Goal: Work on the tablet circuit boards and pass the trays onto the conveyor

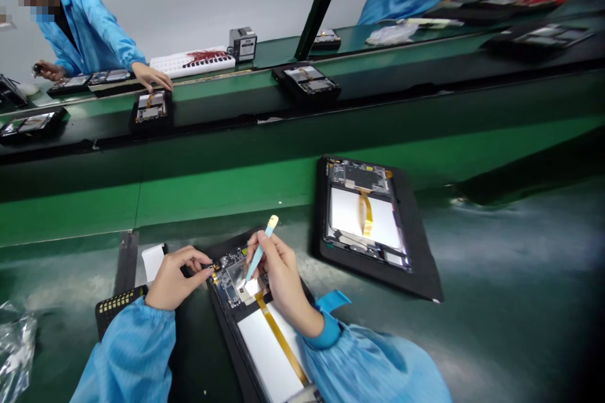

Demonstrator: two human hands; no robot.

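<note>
An opened tablet lies on a black foam pad in front of me, showing its circuit board, a silvery shield plate, white battery cells and a gold ribbon cable. My right hand grips a slim light-blue tool with a pale yellow end, like a pen; its lower tip points down at the shield plate. Whether it is tweezers or a stick I cannot tell. My left hand is closed in a pinch at the tablet's upper left corner, thumb and forefinger together by the board edge. Anything between them is too small to make out.
Another opened tablet rests on black foam to the right. Near my left sleeve are a black tray with yellow pieces, a white slip and clear plastic. Beyond, a black conveyor carries tablets; a co-worker's hand touches one.
</note>
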